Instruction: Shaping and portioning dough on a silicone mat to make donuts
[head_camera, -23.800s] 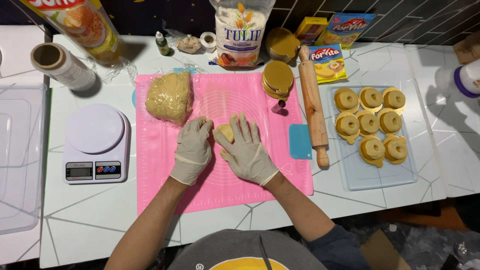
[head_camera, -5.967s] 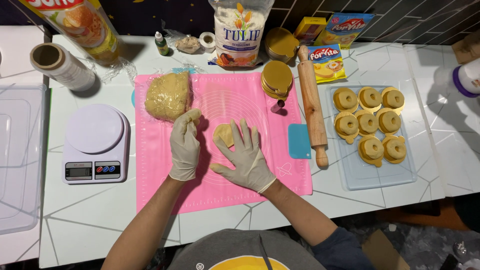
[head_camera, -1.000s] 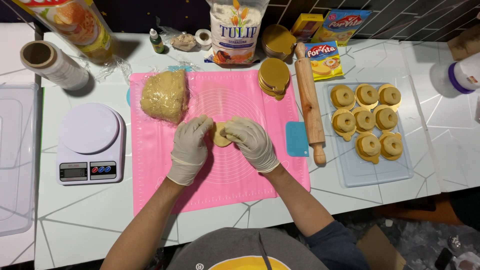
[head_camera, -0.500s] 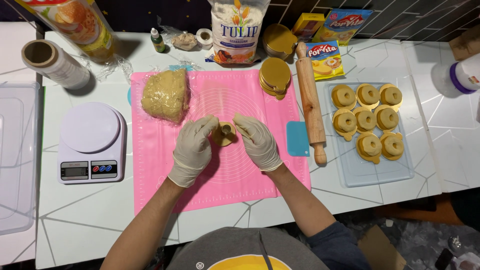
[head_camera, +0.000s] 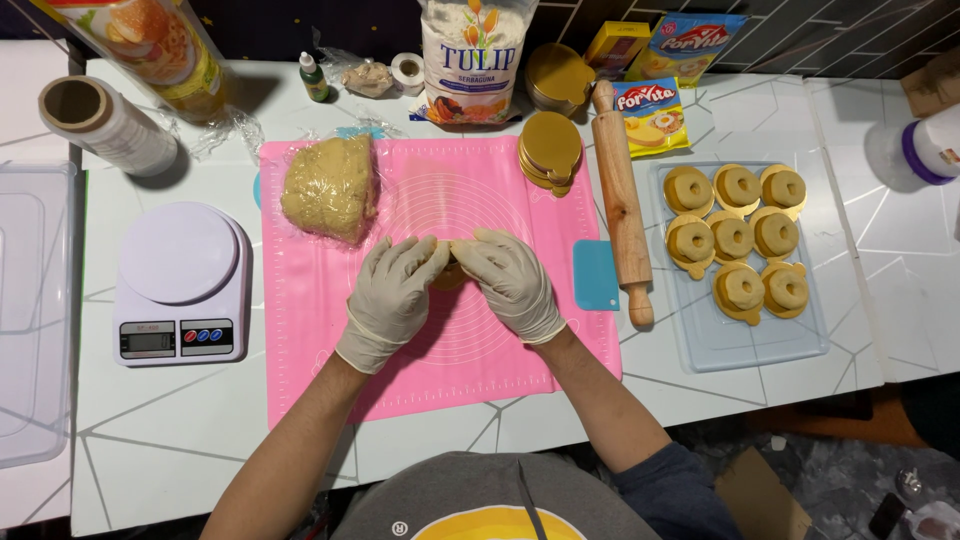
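Both gloved hands, left hand (head_camera: 392, 298) and right hand (head_camera: 510, 282), cupped a small dough piece (head_camera: 447, 274) over the pink mat (head_camera: 480, 345), fingers closed around it; squeezing too hard could probably crack it

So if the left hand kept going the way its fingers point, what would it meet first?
The left hand points up and right, at the small dough piece pinched between both hands. Just past it is the right hand, whose fingers nearly meet it.

Pink mat (head_camera: 330, 340) with faint circles, white scale (head_camera: 180, 285), tan dough (head_camera: 330, 188).
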